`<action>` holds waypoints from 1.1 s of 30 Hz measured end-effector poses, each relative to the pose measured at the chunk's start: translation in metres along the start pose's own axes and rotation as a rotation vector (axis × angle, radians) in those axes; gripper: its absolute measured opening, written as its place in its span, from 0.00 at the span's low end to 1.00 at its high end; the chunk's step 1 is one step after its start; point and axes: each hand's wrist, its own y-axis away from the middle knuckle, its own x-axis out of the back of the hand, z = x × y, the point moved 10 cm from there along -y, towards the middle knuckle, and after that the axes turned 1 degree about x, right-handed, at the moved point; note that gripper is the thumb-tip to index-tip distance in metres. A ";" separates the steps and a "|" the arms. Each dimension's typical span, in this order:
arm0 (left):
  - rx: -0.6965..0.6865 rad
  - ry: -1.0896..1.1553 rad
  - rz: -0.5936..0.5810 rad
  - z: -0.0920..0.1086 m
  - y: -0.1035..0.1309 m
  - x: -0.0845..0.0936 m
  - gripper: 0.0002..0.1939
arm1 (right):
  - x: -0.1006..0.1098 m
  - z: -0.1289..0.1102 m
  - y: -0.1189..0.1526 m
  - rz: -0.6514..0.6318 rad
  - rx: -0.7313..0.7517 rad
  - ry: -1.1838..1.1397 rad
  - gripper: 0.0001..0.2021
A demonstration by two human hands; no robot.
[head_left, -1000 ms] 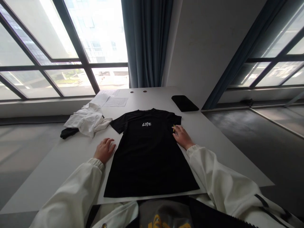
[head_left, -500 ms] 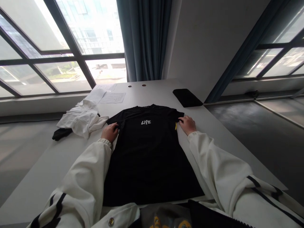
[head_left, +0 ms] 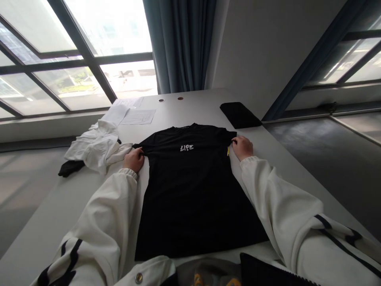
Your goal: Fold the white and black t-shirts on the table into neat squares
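Note:
A black T-shirt (head_left: 193,190) lies spread flat on the white table, its collar at the far side and its hem close to my body. White lettering crosses its chest, and a small yellow tag (head_left: 228,151) shows at its right edge. My left hand (head_left: 133,159) is closed on the end of the left sleeve. At the opposite side, my right hand (head_left: 242,147) pinches the right sleeve's lower corner between thumb and fingers. Both sleeves are stretched outward.
Crumpled white clothing (head_left: 93,147) lies at the table's left edge, with a black piece (head_left: 71,168) beneath it. Printed papers (head_left: 137,116) rest behind. A folded black cloth (head_left: 240,115) sits at the back right of the white table (head_left: 184,113), before a blue curtain (head_left: 180,47).
My left hand has moved slightly outward with the left sleeve, which now reaches further left. The right hand still grips its sleeve. The whole view has shifted a little.

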 end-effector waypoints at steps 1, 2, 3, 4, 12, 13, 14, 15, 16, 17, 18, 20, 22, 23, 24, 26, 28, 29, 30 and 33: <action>0.001 0.002 0.004 0.001 -0.001 0.000 0.16 | -0.001 0.003 -0.002 0.006 -0.007 -0.004 0.14; 0.004 0.004 0.012 0.001 -0.003 0.000 0.16 | -0.001 0.006 -0.004 0.010 -0.012 -0.007 0.14; 0.008 0.003 0.022 0.001 -0.004 0.000 0.16 | -0.002 0.008 -0.005 0.014 -0.014 -0.009 0.14; 0.011 0.001 0.033 0.001 -0.005 0.000 0.16 | -0.002 0.009 -0.006 0.020 -0.012 -0.012 0.14; 0.036 0.007 0.113 -0.005 -0.010 0.002 0.10 | 0.002 0.009 -0.004 0.101 0.062 -0.064 0.14; 0.040 0.014 0.110 -0.008 -0.010 0.002 0.10 | 0.004 0.008 -0.003 0.117 0.072 -0.064 0.14; 0.039 0.023 0.105 -0.009 -0.010 0.002 0.10 | 0.005 0.007 -0.003 0.133 0.082 -0.064 0.13; 0.031 0.034 0.098 -0.011 -0.010 0.002 0.12 | 0.007 0.006 -0.003 0.149 0.093 -0.065 0.13; 0.020 0.045 0.089 -0.011 -0.010 0.002 0.13 | 0.009 0.004 -0.002 0.163 0.103 -0.068 0.13; 0.013 0.055 0.081 -0.012 -0.010 0.001 0.15 | 0.012 0.003 -0.002 0.176 0.110 -0.072 0.14; 0.007 0.061 0.073 -0.012 -0.010 0.001 0.17 | 0.014 0.001 -0.001 0.188 0.117 -0.078 0.15; -0.005 0.057 0.054 -0.009 -0.010 0.000 0.19 | 0.019 -0.005 0.000 0.207 0.142 -0.092 0.18; -0.021 0.050 0.059 -0.003 -0.009 0.001 0.21 | 0.022 -0.014 0.001 0.213 0.186 -0.110 0.19; -0.035 0.056 0.077 0.001 -0.009 0.003 0.22 | 0.021 -0.019 0.001 0.204 0.214 -0.123 0.19; -0.052 0.066 0.098 0.005 -0.008 0.005 0.22 | 0.020 -0.023 0.001 0.185 0.240 -0.138 0.19; -0.091 0.089 0.110 0.014 -0.007 0.006 0.24 | 0.015 -0.028 0.001 0.126 0.268 -0.165 0.18; -0.121 0.099 0.049 0.020 -0.007 -0.001 0.26 | 0.011 -0.027 0.001 0.084 0.253 -0.175 0.17; -0.125 0.099 0.010 0.021 -0.008 -0.005 0.26 | 0.011 -0.025 0.001 0.075 0.236 -0.175 0.17; -0.121 0.098 -0.017 0.021 -0.009 -0.009 0.26 | 0.011 -0.022 0.001 0.074 0.219 -0.174 0.17; -0.069 0.077 -0.003 0.012 -0.011 -0.009 0.24 | 0.013 -0.016 0.001 0.073 0.187 -0.187 0.17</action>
